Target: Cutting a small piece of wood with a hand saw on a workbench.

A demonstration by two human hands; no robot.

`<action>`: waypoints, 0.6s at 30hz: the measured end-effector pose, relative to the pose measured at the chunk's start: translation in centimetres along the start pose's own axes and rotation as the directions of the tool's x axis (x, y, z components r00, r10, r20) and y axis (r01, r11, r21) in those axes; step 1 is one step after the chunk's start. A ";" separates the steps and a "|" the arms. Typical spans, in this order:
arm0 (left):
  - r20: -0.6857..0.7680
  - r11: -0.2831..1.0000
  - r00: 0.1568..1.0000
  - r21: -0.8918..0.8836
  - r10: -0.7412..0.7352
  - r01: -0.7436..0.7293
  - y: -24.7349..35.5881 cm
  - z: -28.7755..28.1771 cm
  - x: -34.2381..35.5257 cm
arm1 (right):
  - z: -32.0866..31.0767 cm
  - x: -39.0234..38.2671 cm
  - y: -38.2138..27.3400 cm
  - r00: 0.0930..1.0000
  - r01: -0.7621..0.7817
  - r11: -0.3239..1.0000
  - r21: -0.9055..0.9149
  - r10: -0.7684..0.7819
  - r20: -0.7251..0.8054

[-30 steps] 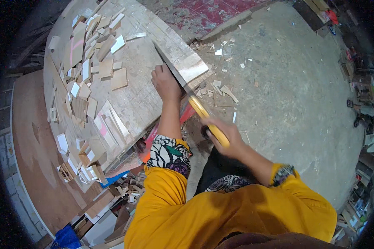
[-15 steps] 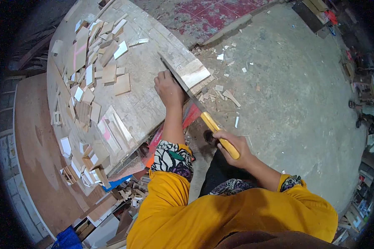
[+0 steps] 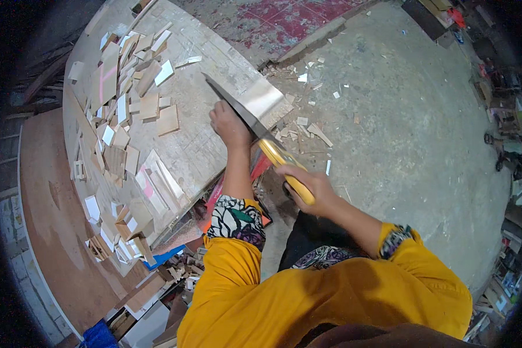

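My right hand (image 3: 308, 187) is wrapped around the yellow handle (image 3: 284, 165) of a handsaw. Its grey blade (image 3: 231, 103) slants up and to the left over the workbench (image 3: 200, 95). Just left of the blade is my left hand (image 3: 232, 124), fingers bent and pressed down near the bench's right edge; what lies beneath them is hidden. A pale flat piece of wood (image 3: 262, 97) lies at that edge, on the blade's right side. Whether the teeth touch it cannot be made out.
Many wood offcuts (image 3: 149, 107) are heaped over the bench's left part. A brown board (image 3: 52, 203) stretches along the far left. Scraps (image 3: 319, 134) litter the concrete floor (image 3: 400, 139) at right. A blue bag (image 3: 98, 335) sits lower left.
The handsaw and my right hand have moved up and to the left, so the blade reaches farther across the bench. My left hand stays beside the blade.
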State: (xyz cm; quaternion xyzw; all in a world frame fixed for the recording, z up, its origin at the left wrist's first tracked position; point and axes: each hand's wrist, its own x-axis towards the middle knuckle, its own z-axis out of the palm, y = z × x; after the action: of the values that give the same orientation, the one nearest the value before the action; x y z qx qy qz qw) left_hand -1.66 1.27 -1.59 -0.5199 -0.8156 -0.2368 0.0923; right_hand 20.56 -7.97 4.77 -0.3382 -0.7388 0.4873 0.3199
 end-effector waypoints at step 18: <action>-0.089 1.000 0.996 -0.009 0.005 -0.006 -0.4 -2.7 -4.1 | 1.3 -2.7 0.4 0.998 0.040 0.990 0.135 -0.048 0.050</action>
State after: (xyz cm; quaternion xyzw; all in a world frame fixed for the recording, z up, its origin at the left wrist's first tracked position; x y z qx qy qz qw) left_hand -0.47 -3.49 -0.99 -0.5114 -0.8081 -0.2635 0.1268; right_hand 21.07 -10.70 3.59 -0.2864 -0.7200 0.5375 0.3327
